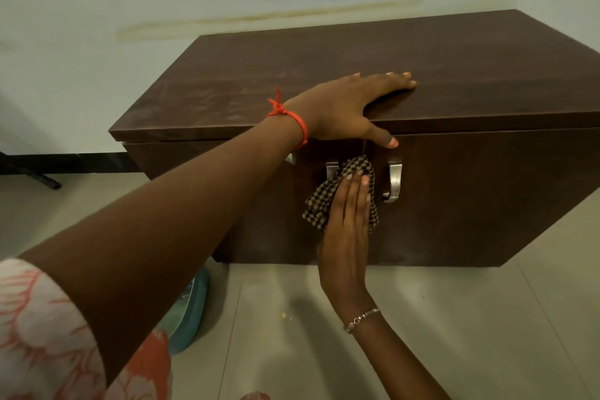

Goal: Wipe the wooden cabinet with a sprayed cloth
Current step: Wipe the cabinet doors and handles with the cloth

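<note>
Pink and white flowers cover the sleeve [42, 334] at the near left. On the grey tile floor [422, 334], a blue round thing [191, 312] peeks out under the arm. The right hand [347, 230] is flat, fingers together, pressing a brown checked cloth [337, 185] onto the cabinet [470, 198] front, between two shiny handles [393, 180]. The left hand [350, 104], with a red string [292, 117] on its wrist, is spread wide on the cabinet top, thumb hooked over the front edge. Behind stands a pale wall [97, 42].
</note>
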